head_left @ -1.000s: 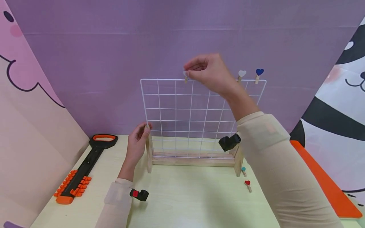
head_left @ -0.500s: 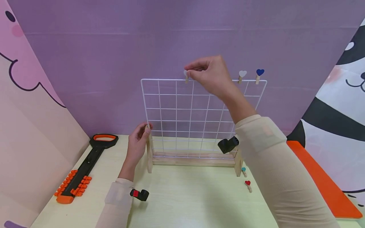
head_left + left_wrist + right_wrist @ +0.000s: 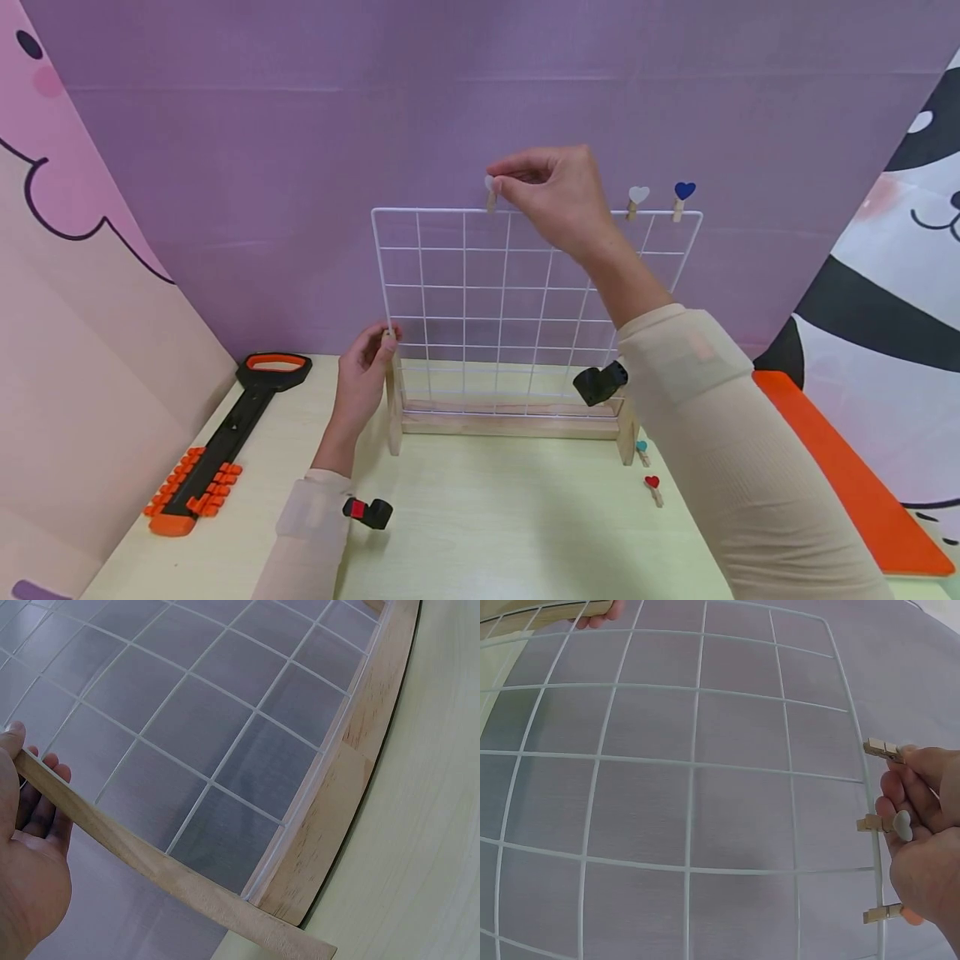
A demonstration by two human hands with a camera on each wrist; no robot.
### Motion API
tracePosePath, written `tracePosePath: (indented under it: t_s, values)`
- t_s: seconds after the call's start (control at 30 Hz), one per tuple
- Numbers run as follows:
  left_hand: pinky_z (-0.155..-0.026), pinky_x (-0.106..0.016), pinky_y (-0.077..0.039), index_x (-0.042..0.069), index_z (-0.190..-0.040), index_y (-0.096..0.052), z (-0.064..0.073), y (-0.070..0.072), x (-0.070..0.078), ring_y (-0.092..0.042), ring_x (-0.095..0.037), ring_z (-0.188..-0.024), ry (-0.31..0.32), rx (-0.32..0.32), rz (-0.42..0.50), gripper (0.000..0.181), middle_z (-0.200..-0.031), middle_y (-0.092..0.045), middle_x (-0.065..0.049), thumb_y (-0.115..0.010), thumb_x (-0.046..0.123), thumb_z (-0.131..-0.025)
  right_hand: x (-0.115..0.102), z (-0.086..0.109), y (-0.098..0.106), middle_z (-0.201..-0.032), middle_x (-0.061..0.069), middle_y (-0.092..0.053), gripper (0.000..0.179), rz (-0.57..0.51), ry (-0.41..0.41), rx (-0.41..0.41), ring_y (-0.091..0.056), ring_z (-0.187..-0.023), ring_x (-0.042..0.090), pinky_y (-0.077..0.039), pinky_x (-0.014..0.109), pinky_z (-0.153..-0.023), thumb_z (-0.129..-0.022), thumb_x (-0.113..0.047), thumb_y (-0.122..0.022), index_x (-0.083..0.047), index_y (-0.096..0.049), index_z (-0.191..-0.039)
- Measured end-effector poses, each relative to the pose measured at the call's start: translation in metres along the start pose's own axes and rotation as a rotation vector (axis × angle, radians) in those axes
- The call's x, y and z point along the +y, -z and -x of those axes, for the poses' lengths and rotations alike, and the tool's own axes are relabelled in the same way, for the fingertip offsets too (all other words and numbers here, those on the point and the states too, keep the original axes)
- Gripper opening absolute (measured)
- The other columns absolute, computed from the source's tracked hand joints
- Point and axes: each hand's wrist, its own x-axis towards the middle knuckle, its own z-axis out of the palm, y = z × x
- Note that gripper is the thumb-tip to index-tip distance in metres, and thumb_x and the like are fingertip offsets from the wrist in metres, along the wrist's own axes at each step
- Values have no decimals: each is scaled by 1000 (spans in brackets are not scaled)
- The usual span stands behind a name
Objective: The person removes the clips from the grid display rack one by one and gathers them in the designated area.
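Observation:
A white wire grid (image 3: 483,287) stands upright in a wooden stand (image 3: 510,425). My right hand (image 3: 562,196) pinches a wooden clothespin with a white heart (image 3: 491,200) between thumb and fingers; in the right wrist view this clothespin's (image 3: 881,750) tip is right at the top wire. Beside it, a clothespin with a whitish heart (image 3: 901,825) and one with an orange piece (image 3: 913,916) sit on the same wire; my hand hides them in the head view. My left hand (image 3: 360,375) holds the stand's left wooden upright (image 3: 150,859), thumb on one side and fingers on the other.
Clothespins with a white heart (image 3: 638,194) and a blue heart (image 3: 684,192) clip the wire's right end. Ones with a teal heart (image 3: 641,447) and red heart (image 3: 652,482) lie on the table (image 3: 480,517). A black-and-orange tool (image 3: 232,425) lies left, an orange panel (image 3: 847,475) right.
My right hand has lifted the white-heart clothespin slightly, so its lower end sits higher against the top wire. The left hand keeps its place on the stand.

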Motion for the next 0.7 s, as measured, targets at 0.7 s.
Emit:
tracePosePath:
  t_s: [0.7]
  values:
    - [-102,-13,-49,-3,-134,-60,-1,1,-4,-63,-7,-114,5,-5,6,35,-130,-65,-26,-60,16,-105,-13,21,22,-108,4,-78,18,-89,167,-21,-72,-97,15,-56,17,-87,-96,-15,-73,-6,-79,-111]
